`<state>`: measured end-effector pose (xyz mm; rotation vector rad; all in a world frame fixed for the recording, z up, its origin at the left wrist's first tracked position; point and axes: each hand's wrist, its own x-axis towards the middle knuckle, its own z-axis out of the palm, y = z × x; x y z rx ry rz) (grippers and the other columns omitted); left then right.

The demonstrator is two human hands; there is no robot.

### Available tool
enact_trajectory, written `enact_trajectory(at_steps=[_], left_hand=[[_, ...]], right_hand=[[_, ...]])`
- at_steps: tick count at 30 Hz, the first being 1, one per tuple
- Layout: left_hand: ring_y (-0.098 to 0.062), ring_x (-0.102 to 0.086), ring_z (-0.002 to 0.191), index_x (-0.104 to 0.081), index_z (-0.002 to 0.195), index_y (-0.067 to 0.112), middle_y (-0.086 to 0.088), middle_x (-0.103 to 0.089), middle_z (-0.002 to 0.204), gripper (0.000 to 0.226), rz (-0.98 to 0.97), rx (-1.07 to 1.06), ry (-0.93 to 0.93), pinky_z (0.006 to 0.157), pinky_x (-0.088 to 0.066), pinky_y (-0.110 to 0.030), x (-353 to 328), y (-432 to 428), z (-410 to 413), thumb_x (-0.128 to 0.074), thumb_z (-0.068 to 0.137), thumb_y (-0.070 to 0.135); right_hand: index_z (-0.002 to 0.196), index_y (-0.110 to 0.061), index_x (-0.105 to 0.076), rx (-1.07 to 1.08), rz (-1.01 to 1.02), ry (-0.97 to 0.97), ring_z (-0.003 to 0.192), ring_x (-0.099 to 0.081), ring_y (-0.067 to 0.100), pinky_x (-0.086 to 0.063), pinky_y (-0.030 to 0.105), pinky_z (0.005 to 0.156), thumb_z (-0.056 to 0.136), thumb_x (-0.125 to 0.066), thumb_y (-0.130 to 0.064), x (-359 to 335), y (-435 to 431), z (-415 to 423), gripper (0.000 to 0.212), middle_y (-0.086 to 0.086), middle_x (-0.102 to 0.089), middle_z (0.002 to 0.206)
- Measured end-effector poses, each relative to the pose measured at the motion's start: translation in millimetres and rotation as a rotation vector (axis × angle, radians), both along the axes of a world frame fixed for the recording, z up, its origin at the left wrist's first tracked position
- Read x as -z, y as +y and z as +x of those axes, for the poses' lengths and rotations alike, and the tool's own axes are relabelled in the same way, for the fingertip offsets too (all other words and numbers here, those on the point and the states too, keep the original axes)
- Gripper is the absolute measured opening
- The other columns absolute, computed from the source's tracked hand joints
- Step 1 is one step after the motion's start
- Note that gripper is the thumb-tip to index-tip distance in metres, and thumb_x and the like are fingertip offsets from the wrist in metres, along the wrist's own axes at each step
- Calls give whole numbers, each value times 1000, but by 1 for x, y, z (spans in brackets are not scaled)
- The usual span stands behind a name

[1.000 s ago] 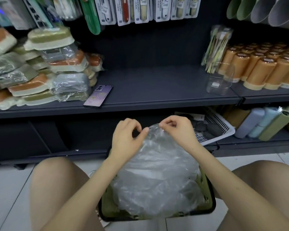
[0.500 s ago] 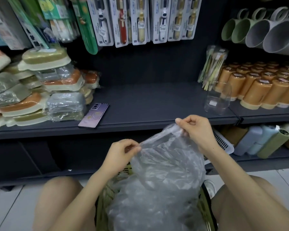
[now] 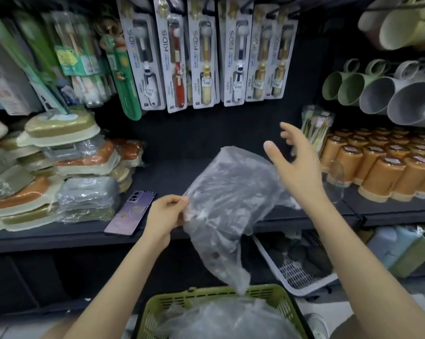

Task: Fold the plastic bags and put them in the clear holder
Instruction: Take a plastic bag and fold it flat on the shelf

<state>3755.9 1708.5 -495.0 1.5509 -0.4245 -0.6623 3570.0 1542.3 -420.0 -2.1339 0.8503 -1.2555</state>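
Basket: the green basket stood nearest, with more crumpled bags inside.
Left hand: the left hand pinched the left edge of one plastic bag, fingers curled on the film.
Bag: it hung above the basket, in front of the shelf, not yet folded.
Right hand: the right hand was open, fingers spread, holding nothing.
Holder: the clear holder stood on the shelf, behind the right wrist.
Advice: probably best to catch the free edge, pull the film flat, then fold it narrow.
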Motion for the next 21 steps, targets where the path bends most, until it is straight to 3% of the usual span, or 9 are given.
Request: enact_trajectory(at_steps=[3,6,8,10,13,17,21], left_hand=[[-16,-60,65,-59,79,6,-7,-63,74,18,-69,-82,248,56,-51,-25,4,-16,9,-54,96,6],[-15,-59,63,-55,82,5,-9,-60,76,17,-137,-139,420,52,-52,-23,14,-26,19,-49,97,2],[-16,-58,65,-54,83,4,-10,-59,79,15,-150,-164,470,50,-53,-22,23,-29,24,-50,97,0],[-16,-58,64,-54,85,2,-12,-59,80,12,-157,-174,515,48,-52,-21,30,-30,28,-51,95,-3],[-13,-59,53,-57,85,-1,-12,-61,72,10,-162,-190,566,44,-50,-17,40,-26,36,-53,93,-7],[-5,-53,38,-57,84,1,-8,-60,69,12,-148,-251,578,38,-43,-12,52,-18,58,-53,95,-3],[-6,-47,53,-54,75,5,-5,-51,74,20,-105,-292,488,37,-38,-9,54,-20,72,-55,95,2]], right_hand=[[134,-26,-50,-64,-9,72,115,-46,4,-34,23,94,87,-51,-62,33,23,-7,59,-14,-52,123],[128,-31,-52,-246,276,218,111,-51,-1,-39,21,93,76,-50,-66,74,41,-7,62,-19,-55,123],[115,-35,-57,-385,475,192,104,-57,-7,-43,17,87,79,-58,-57,97,47,-4,42,-21,-61,114],[99,-27,-67,-371,542,138,88,-62,-3,-44,18,79,86,-62,-41,111,46,1,20,-14,-67,95],[82,-6,-69,-282,636,12,68,-59,10,-49,27,62,91,-64,-23,115,32,7,20,3,-63,70],[93,-10,-70,-226,815,-58,56,-60,10,-48,21,47,90,-64,-7,110,-8,-7,8,4,-69,68],[105,-2,-65,-224,1019,-79,60,-65,13,-52,20,51,89,-57,7,112,-46,-23,20,10,-69,76]])
